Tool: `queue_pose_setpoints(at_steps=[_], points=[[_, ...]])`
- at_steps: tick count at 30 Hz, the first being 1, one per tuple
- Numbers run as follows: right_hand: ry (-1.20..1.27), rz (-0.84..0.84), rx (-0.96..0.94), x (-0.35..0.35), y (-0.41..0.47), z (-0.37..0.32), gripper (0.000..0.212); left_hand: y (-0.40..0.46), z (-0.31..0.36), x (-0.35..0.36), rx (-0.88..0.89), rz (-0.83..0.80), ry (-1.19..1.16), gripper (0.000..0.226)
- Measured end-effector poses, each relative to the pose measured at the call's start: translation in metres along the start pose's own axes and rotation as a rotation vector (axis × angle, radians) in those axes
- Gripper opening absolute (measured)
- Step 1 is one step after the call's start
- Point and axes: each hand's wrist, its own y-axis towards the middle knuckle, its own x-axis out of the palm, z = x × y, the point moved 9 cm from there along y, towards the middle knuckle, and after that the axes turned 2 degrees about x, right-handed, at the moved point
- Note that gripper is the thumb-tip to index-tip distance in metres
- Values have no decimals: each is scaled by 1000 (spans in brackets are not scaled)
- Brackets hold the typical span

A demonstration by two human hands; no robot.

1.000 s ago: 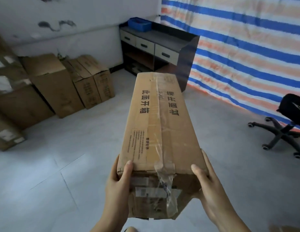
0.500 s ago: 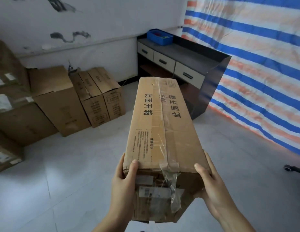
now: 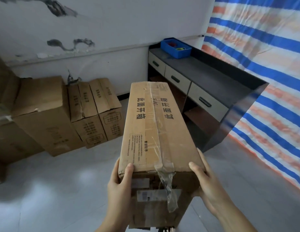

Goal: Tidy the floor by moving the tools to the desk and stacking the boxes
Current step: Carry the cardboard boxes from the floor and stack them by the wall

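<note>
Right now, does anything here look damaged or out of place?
Yes. On the long box gripped by the left hand and right hand, clear tape has peeled loose and hangs off the near end, whose cardboard looks scuffed.

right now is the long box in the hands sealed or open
Sealed, as far as shows. Clear tape runs unbroken along the top seam of the long box, a loose end hanging over the near end. Its flaps lie flat.

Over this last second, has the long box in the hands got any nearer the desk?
Yes. The long box, held by the left hand and right hand, has come forward: the desk and the boxes by the wall loom larger and closer.
</note>
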Motion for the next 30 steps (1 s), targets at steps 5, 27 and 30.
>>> queue_pose_setpoints(at_steps=[5,27,30], points=[[-46,-56,11,-4,107,-62,65,84,17,70,-2,52,-26,27],[-182,-249,222,135,626,-152,66,551,46,182,-126,379,-68,44],[-198,-272,259,146,686,-139,56,598,25,188,-150,440,-70,46]])
